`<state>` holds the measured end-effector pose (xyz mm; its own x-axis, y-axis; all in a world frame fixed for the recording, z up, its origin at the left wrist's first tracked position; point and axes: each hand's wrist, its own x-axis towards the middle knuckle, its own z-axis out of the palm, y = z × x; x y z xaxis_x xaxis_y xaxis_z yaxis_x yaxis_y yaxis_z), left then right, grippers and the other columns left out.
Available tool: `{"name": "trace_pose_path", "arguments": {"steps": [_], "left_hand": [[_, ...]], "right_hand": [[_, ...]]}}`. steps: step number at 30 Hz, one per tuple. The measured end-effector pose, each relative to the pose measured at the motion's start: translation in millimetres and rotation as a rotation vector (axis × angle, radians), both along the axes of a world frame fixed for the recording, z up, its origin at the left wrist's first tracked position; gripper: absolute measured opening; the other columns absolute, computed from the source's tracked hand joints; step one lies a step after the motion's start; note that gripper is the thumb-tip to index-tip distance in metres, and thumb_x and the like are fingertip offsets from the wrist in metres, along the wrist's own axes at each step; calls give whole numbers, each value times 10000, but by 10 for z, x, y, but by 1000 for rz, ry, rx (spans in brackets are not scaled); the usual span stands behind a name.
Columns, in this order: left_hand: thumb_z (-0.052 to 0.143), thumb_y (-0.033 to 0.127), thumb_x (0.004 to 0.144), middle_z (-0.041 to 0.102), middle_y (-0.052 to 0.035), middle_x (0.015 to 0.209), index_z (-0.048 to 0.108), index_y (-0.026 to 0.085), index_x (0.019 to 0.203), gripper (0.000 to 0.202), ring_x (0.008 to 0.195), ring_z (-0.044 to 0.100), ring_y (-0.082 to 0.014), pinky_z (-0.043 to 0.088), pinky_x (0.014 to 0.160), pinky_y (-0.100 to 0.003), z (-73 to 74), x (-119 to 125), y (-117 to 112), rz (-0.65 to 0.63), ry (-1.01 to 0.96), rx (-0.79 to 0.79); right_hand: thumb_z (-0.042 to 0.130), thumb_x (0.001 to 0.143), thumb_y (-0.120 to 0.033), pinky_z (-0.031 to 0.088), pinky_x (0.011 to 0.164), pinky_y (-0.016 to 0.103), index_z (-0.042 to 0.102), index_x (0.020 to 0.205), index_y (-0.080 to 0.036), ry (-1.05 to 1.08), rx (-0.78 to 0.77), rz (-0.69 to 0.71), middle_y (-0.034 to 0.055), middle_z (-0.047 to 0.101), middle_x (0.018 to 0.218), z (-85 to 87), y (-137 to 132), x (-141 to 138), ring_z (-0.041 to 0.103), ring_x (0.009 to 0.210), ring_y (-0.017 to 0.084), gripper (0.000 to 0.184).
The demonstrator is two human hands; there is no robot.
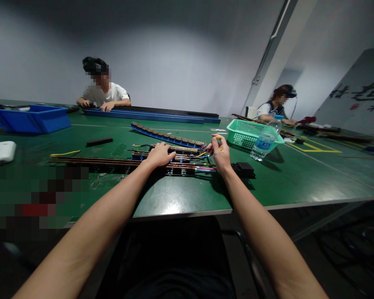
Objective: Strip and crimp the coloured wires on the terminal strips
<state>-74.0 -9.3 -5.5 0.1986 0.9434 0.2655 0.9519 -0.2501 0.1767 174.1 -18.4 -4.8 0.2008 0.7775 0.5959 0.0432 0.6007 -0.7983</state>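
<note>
My left hand lies over a group of dark strips with copper-coloured rails and blue parts, its fingers curled over the far side and the thumb pointing right. Under it, the longest railed strip runs out to the left. My right hand is raised at the strips' right end, thumb and forefinger pinched on a thin yellow wire. Several coloured wires come from the strip ends beside it. Behind my hands a curved blue strip with copper rails lies at a slant.
A green basket and a water bottle stand to the right, near a black block. Leftward are a blue bin, a dark bar and a white device. Two people sit across the green table.
</note>
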Motion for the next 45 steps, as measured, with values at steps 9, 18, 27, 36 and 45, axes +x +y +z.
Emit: {"name": "trace_pose_path", "arguments": {"steps": [9, 18, 27, 36, 45], "left_hand": [[426, 522, 946, 601, -136, 1309, 656, 194, 1287, 526, 1266, 506, -311, 433, 1071, -428, -8, 8, -9, 4, 10, 14], [420, 516, 949, 579, -142, 1353, 645, 176, 1308, 544, 1290, 495, -311, 431, 1077, -416, 21, 10, -24, 6, 9, -6], [421, 514, 954, 584, -151, 1328, 647, 167, 1295, 536, 1276, 497, -318, 434, 1069, -426, 16, 12, -10, 1, 16, -3], [414, 507, 964, 592, -155, 1310, 657, 151, 1272, 530, 1256, 507, -316, 431, 1066, -421, 19, 13, -5, -11, 23, -3], [417, 509, 963, 592, -149, 1310, 659, 155, 1274, 529, 1260, 507, -316, 431, 1064, -414, 17, 16, -1, -11, 27, -2]], "right_hand": [[590, 764, -224, 319, 548, 250, 774, 932, -163, -713, 16, 89, -70, 444, 514, -54, -184, -64, 378, 495, 96, 256], [551, 914, -441, 424, 565, 263, 570, 1175, -227, -79, 60, -151, -19, 525, 756, -47, -88, -40, 488, 607, 134, 338], [528, 974, -415, 440, 517, 253, 501, 1332, -326, 165, 194, -209, 7, 551, 901, -17, -928, -283, 490, 546, 94, 370], [533, 962, -318, 380, 460, 217, 525, 1373, -321, 117, 202, -92, 23, 616, 946, -602, -1585, -401, 448, 539, 86, 412], [521, 946, -273, 368, 433, 208, 568, 1323, -305, 305, 214, -14, 17, 613, 928, -550, -1638, -405, 478, 525, 79, 381]]}}
